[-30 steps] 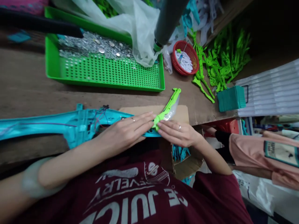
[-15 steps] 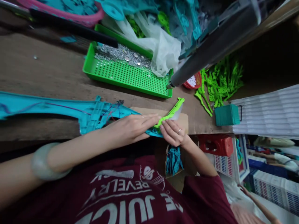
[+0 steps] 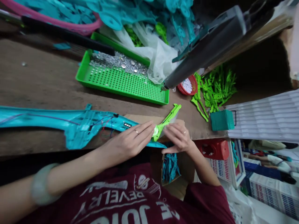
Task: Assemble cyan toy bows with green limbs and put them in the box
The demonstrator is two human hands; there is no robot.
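Observation:
A long turquoise plastic shell point(image 3: 77, 119) with thin wires inside lies along the bench's near edge. At its right end sits a bright green plastic part point(image 3: 167, 120), its arm slanting up to the right, with a pale round piece at its lower end. My left hand point(image 3: 133, 137) lies over the shell, fingers stretched out and tips against the green part; its thumb is hidden. On the other side, my right hand point(image 3: 177, 136) is beside the green part, fingers extended and thumb apart. Whether its fingertips touch the part cannot be made out.
A green perforated tray point(image 3: 121, 84) of screws stands beyond the shell. A grey power screwdriver point(image 3: 201, 53) hangs over its right end. Right of it are a red basket point(image 3: 188, 85) of white pieces, a green parts pile point(image 3: 218, 87) and a teal block point(image 3: 221, 120).
My right fingers have loosened from the green part and spread, with the thumb now apart. My left hand stays on the shell. The whole view has shifted slightly.

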